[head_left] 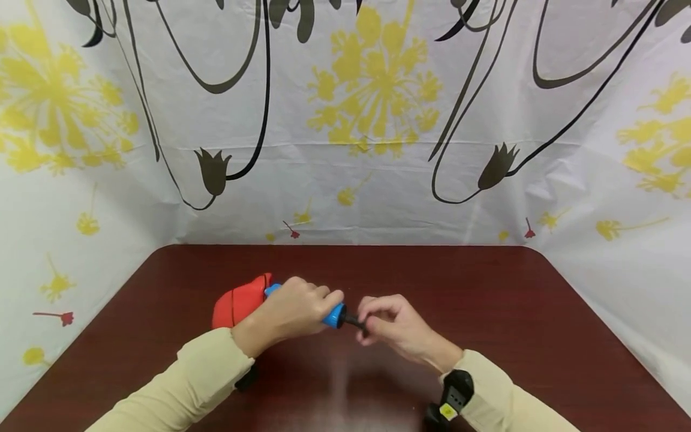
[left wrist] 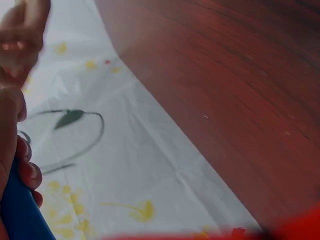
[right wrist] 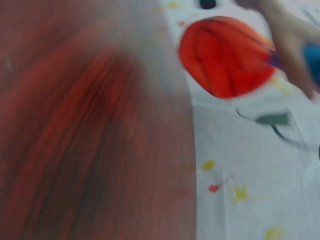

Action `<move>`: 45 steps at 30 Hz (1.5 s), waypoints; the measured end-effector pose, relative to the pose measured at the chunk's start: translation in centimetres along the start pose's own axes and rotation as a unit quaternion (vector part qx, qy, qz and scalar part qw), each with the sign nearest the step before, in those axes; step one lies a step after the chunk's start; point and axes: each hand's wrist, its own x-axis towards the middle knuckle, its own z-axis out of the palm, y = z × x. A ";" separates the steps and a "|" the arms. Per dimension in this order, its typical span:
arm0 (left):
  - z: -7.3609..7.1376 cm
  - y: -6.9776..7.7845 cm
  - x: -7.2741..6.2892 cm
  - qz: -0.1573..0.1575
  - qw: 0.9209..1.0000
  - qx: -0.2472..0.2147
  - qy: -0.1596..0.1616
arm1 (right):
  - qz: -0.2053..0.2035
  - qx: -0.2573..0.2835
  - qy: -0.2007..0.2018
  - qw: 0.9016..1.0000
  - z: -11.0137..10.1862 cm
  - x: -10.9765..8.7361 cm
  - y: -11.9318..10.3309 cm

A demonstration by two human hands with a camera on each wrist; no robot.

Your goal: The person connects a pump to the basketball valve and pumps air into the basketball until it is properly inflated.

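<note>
My left hand (head_left: 299, 309) grips the barrel of a blue hand pump (head_left: 333, 315), its fingers wrapped round it. A black rod (head_left: 353, 322) sticks out of the pump's right end. At the end of that rod, my right hand (head_left: 402, 330) pinches the black handle, which the fingers mostly hide. A red ball (head_left: 237, 303) with black seams sits at the pump's other end, partly behind the left wrist; it looks dented and soft. In the right wrist view the ball (right wrist: 225, 57) is blurred, beside the left hand (right wrist: 290, 45).
Under both hands lies a dark red-brown wooden table (head_left: 459, 288) with rounded far corners. A white cloth (head_left: 345, 198) printed with yellow flowers and dark stems hangs behind and beside it. A black device (head_left: 456, 396) is strapped to the right wrist.
</note>
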 end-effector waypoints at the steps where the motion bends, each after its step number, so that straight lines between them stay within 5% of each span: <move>1: 0.0 0.2 0.2 0.002 1.000 -0.001 0.002 | 0.004 -0.014 0.002 1.000 0.2 0.3 0.1; 7: 0.1 0.3 -0.2 0.022 1.000 -0.022 -0.003 | 0.044 -0.047 -0.047 0.997 -0.1 -1.1 -2.0; 14: -0.4 -0.6 -1.4 0.001 1.000 -0.021 0.009 | 0.044 0.045 -0.095 0.994 -1.3 -3.6 -3.4; 20: -0.2 0.6 0.3 0.005 1.000 -0.030 -0.002 | 0.002 -0.058 -0.088 0.994 -0.5 -0.6 -1.4; 23: -0.2 1.3 0.7 0.015 0.999 -0.032 0.002 | 0.015 -0.082 -0.077 0.994 -0.1 0.1 -1.0; 28: -0.3 1.7 0.7 0.037 0.999 -0.033 0.017 | 0.041 -0.078 -0.088 0.992 0.1 -1.4 -2.5; 33: -0.7 0.6 0.1 0.006 0.999 -0.030 0.024 | 0.016 -0.040 -0.125 0.991 -1.1 -3.5 -4.9; 38: -0.5 -0.1 -0.4 -0.001 0.999 -0.023 0.025 | -0.013 -0.056 -0.088 0.994 -1.2 -3.6 -4.2; 45: -0.8 1.7 1.2 0.014 0.999 -0.028 0.030 | -0.021 -0.096 -0.046 0.994 0.4 -0.8 -1.5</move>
